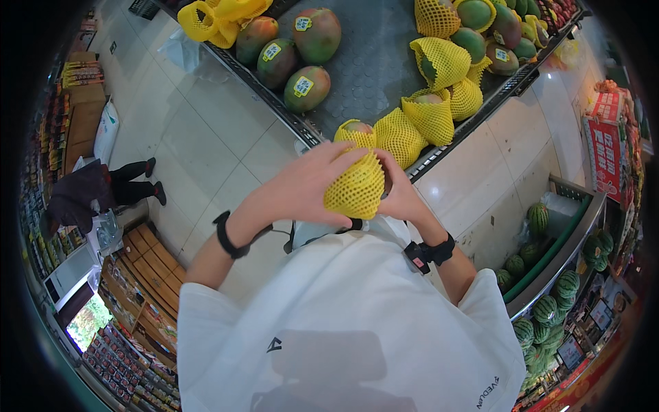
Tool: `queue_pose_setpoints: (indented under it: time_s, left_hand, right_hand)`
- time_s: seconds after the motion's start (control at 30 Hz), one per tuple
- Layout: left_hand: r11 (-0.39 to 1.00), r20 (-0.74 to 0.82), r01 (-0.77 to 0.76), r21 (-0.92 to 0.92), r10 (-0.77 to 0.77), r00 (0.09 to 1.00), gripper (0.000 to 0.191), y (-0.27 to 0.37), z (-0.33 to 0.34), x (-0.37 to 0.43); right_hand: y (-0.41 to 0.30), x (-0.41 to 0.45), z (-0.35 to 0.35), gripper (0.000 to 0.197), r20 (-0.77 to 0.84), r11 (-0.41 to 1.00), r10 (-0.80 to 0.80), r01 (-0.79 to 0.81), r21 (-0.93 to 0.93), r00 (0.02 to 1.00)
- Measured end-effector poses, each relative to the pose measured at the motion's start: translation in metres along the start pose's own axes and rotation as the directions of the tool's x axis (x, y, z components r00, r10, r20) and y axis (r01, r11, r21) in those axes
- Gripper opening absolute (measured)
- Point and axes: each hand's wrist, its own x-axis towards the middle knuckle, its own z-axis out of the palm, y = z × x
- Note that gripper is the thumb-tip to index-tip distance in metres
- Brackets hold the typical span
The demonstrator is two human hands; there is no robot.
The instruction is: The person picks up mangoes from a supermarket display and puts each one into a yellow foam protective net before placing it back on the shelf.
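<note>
Between my two hands, in front of my chest, is a mango in a yellow foam net sleeve (355, 186). My left hand (304, 180) wraps its left side, and my right hand (401, 193) holds its right side. Just past it, at the near corner of a black display bin (355, 85), sits a sleeved mango (356, 126), with more sleeved mangoes (428, 116) in a row along the right edge. Several bare mangoes (307, 89) with stickers lie at the bin's left. Loose yellow foam sleeves (219, 18) hang over its upper left edge.
A person (85, 195) in dark clothes stands at the far left by shelves. A wooden slatted stand (149, 262) is at lower left. Watermelons (545, 309) fill a stand on the right, with a red printed carton (606, 144) above. A plastic bag (183, 50) hangs beside the bin.
</note>
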Motion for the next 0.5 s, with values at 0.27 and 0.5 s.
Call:
queue_pose_setpoints:
  time_s: [0.27,0.5]
  left_hand:
    - [0.963,0.117,0.049,-0.266,-0.018,0.993,0.092,-0.063,0.026,0.025]
    - [0.755,-0.071,0.17,-0.633,-0.276,0.959,0.088,-0.144,0.014,0.07]
  right_hand:
    - [0.009,0.01,0.0,0.073,-0.089,0.993,0.109,-0.105,0.044,0.99]
    - [0.004,0.067,-0.036,0.044,-0.385,0.999,-0.007,0.026,0.043,0.923]
